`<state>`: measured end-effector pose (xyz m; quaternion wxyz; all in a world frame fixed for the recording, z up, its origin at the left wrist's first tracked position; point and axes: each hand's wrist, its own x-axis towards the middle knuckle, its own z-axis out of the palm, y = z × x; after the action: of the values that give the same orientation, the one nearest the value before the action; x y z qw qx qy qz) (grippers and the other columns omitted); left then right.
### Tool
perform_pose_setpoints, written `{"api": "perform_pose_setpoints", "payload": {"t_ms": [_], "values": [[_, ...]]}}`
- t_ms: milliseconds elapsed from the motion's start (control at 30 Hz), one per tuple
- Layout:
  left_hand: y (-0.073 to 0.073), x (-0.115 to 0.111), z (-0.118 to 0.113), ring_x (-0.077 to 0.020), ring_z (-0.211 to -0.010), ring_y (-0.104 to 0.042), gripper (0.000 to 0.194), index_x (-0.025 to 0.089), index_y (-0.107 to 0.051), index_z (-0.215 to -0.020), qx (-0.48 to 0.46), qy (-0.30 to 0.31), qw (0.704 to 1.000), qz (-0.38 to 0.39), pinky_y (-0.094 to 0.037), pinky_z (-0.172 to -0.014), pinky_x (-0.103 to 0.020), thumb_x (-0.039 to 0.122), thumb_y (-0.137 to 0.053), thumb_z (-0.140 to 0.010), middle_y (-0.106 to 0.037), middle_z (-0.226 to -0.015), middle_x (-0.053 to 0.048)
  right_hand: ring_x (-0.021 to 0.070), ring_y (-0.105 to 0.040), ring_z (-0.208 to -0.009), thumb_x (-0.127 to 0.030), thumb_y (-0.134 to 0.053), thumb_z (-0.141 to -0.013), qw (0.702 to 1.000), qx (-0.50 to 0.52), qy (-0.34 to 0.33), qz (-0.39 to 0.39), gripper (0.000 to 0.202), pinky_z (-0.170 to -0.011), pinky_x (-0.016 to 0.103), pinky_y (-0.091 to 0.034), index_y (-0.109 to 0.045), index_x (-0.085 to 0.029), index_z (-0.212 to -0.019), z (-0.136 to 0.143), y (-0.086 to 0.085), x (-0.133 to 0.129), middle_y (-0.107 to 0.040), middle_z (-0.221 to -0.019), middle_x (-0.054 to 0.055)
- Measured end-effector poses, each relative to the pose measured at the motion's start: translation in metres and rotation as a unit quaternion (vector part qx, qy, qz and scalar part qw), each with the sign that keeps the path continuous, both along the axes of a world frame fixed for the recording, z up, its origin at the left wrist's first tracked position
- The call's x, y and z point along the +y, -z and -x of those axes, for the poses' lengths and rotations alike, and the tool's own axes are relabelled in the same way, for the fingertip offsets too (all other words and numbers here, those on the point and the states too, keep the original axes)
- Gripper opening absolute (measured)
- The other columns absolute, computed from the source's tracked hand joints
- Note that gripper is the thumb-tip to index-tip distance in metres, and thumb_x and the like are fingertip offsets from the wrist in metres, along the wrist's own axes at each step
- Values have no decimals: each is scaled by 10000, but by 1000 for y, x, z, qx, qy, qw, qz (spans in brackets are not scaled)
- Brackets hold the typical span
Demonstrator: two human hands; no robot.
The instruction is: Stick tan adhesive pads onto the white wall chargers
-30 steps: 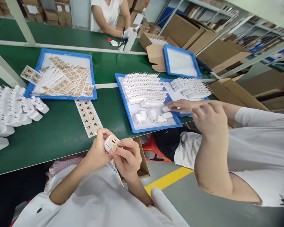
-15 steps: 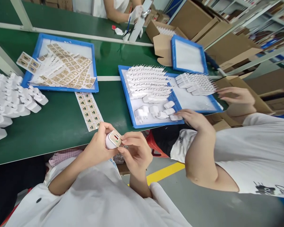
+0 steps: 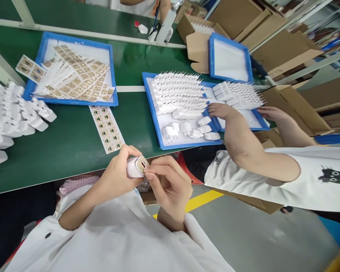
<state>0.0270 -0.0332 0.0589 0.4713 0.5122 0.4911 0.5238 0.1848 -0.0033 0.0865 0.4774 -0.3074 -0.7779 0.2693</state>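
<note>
My left hand (image 3: pixel 117 173) is wrapped round a white USB charger (image 3: pixel 133 168), its port face turned to the right and up. That face carries a beige label with dark slots. At the lower right edge of the face, my right hand (image 3: pixel 170 181) has thumb and index finger pinched together; anything between those fingertips is too small to make out. On the table just beyond my hands lies a sheet of beige labels (image 3: pixel 107 129).
A blue tray (image 3: pixel 115 75) holds piled label sheets. White chargers (image 3: pixel 11 117) stand in rows at left. Another blue tray (image 3: pixel 155 130) bears chargers, prongs up. At right, a co-worker's hands (image 3: pixel 222 110) reach to the trays. Cardboard boxes (image 3: pixel 197 45) stand behind.
My right fingertips have closed into a tighter pinch at the label's edge, and the charger has turned slightly. The co-worker's nearer hand has moved from the loose chargers up to the trays' shared edge.
</note>
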Motion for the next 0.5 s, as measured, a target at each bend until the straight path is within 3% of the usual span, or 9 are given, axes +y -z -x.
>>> {"api": "perform_pose_setpoints", "payload": {"t_ms": [167, 333, 433, 500], "values": [[4, 0, -1, -135, -866, -662, 423, 269, -467, -1101, 40, -9, 997, -72, -505, -747, -251, 161, -761, -818, -648, -1093, -6, 127, -549, -673, -172, -634, -987, 996, 7, 2, 89, 155, -583, 281, -427, -668, -228, -847, 1, -7, -3, -629, -809, -4], [13, 6, -4, -143, -904, -649, 409, 267, -473, -1122, 78, -23, 982, -172, -493, -767, -256, 91, -692, -825, -619, -1088, -14, 132, -527, -688, -379, -594, -1036, 978, 46, 9, 203, 316, -614, 277, -422, -593, -216, -765, 10, -5, 4, -552, -766, -9], [23, 8, -8, -155, -928, -639, 401, 266, -494, -1164, 71, -25, 974, -213, -495, -785, -272, 112, -680, -843, -604, -1105, -30, 111, -460, -619, -475, -576, -1036, 964, 118, 33, 235, 365, -582, 257, -396, -531, -225, -774, 9, 11, 15, -468, -717, -42], [30, 8, -11, -165, -943, -636, 401, 270, -507, -1192, 50, -16, 967, -250, -505, -801, -287, 140, -686, -858, -602, -1112, -40, 105, -417, -581, -528, -497, -1059, 960, 139, 104, 219, 375, -573, 252, -393, -492, -241, -817, -3, 33, 24, -421, -705, -60]]}}
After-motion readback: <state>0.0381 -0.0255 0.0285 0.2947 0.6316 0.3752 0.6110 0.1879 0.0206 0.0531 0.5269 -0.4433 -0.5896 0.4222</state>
